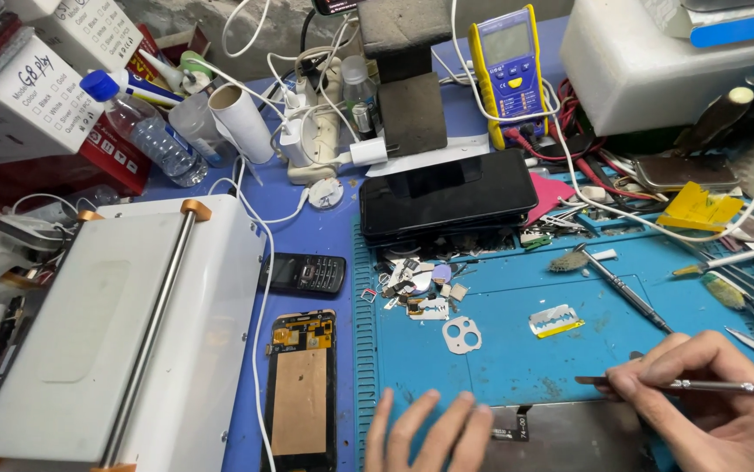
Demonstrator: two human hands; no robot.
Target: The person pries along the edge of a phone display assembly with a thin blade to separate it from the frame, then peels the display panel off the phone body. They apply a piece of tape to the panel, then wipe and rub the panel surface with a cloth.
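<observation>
My right hand [716, 400] grips a thin metal tool [656, 383] at the lower right, its flat tip pointing left over the blue work mat [517, 350]. My left hand [427, 430] rests at the bottom edge with fingers spread flat, holding nothing, next to a grey flat part [569, 437] with a small black flex label. A razor blade [556, 321] and a white camera-hole bezel [462, 334] lie on the mat above the hands.
A stack of dark phones [445, 194] sits at the mat's top. An opened phone screen back [300, 389] and a small keypad phone [303, 273] lie left of the mat. A white machine [106, 332] fills the left. A multimeter [506, 70], cables, bottle [145, 127] and tweezers crowd the back and right.
</observation>
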